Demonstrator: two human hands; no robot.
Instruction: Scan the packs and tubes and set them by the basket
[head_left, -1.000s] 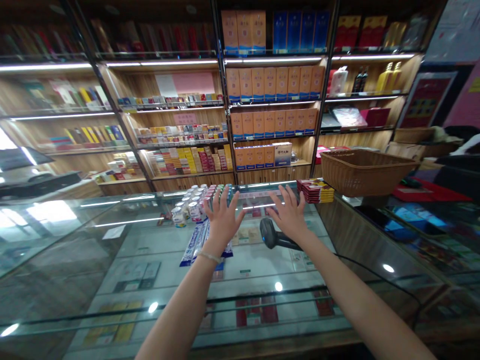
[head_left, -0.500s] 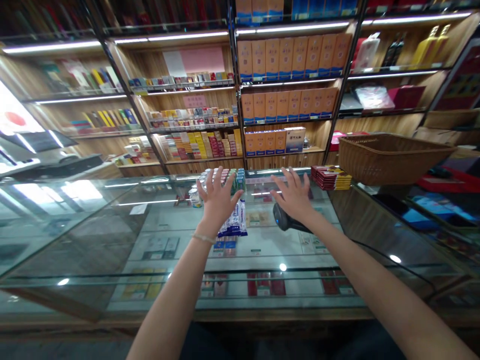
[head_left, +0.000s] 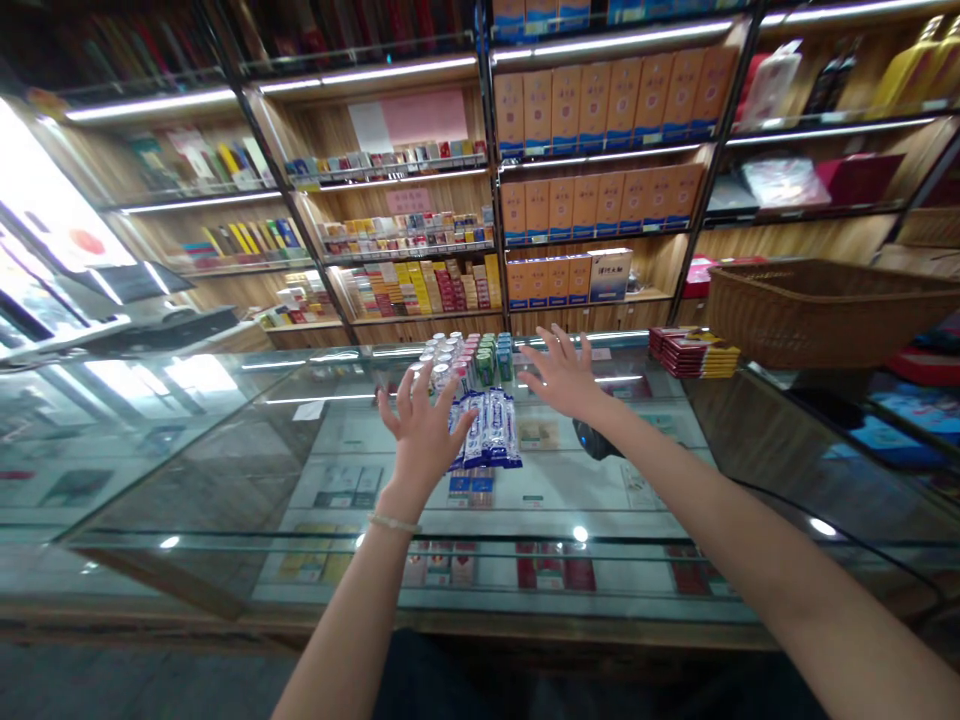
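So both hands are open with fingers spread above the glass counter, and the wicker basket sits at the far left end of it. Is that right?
Not quite. The head view shows the wicker basket at the far right end of the glass counter, not the left. The rest holds: the left hand and the right hand are both open with fingers spread above the counter.

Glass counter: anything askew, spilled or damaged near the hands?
Nothing stands out. The blue-and-white packets lie side by side on the glass counter, small bottles upright behind them; left hand and right hand open, empty.
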